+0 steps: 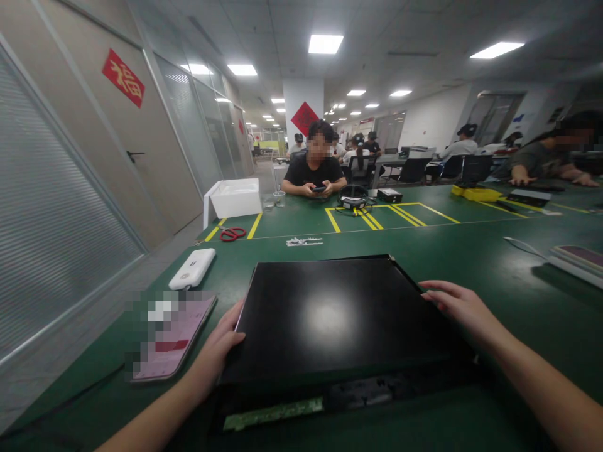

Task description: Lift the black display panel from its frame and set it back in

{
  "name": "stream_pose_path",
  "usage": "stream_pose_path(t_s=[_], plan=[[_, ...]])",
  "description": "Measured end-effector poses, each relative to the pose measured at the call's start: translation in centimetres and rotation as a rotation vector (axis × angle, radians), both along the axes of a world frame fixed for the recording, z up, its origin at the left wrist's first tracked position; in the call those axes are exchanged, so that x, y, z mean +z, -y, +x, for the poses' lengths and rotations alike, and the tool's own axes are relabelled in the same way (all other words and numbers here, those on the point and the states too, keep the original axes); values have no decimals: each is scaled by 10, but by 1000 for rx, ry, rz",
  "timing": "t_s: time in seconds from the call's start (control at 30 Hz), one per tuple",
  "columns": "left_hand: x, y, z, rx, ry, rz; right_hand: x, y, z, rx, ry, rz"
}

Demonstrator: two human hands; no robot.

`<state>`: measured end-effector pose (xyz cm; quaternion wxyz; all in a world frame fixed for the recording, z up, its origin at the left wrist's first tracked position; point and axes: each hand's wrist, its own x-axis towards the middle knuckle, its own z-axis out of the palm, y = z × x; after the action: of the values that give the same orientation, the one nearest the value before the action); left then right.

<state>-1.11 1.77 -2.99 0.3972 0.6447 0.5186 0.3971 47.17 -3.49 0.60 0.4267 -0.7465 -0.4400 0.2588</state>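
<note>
A flat black panel [330,314] lies on the green table [494,270] in front of me, resting on a black chassis whose near edge shows a green circuit strip [273,414]. My left hand [219,348] grips the panel's left edge, thumb on top and fingers curled under. My right hand [459,307] rests on the panel's right edge with fingers stretched out flat, holding nothing.
A phone [172,342] and a white power bank [193,268] lie to the left. Further back lie red scissors [232,233], a white open box [234,196] and a small white part [304,241]. A person sits opposite; other people work at the right.
</note>
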Motion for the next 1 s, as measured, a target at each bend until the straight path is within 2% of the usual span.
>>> stream_pose_path(t_s=[0.2,0.3,0.77,1.0], plan=[[20,6,14,-65,-149,54,-9,-5,7,28,304,-59],[24,8,17,-60,-226,89,-10,-7,8,15,426,-69],[21,9,9,-184,-455,195,-14,-9,8,-97,478,-71],[22,11,10,-186,-459,208,-22,-7,12,13,557,-31]])
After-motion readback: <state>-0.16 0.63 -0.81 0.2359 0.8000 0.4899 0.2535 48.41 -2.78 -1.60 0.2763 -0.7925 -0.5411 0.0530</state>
